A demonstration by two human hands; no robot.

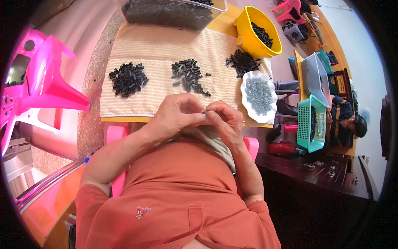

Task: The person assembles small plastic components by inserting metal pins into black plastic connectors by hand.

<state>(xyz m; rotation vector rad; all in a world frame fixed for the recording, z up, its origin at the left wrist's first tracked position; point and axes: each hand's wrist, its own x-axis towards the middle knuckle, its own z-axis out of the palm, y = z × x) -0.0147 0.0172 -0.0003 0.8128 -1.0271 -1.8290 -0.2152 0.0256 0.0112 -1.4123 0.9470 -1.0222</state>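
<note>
My left hand [176, 113] and my right hand [226, 120] meet at the table's near edge, both closed, fingertips pinched together. Something tiny and dark shows between them, too small to name. Just beyond lies a loose pile of short black cylindrical pieces [188, 74] on a striped cream towel [153, 45]. Farther left is a denser pile of similar black pieces [127, 79]. To the right, thin black pieces [242, 63] are heaped beside a white wavy-rimmed dish [271, 108] of small clear or silvery parts [259, 95].
A yellow tub [245, 35] of black pieces and a clear plastic bin [166, 14] stand at the table's far side. Pink plastic chair [54, 79] at left. Rightward, a green basket [304, 124], a clear box [313, 72] and a seated person [344, 120] are at another table.
</note>
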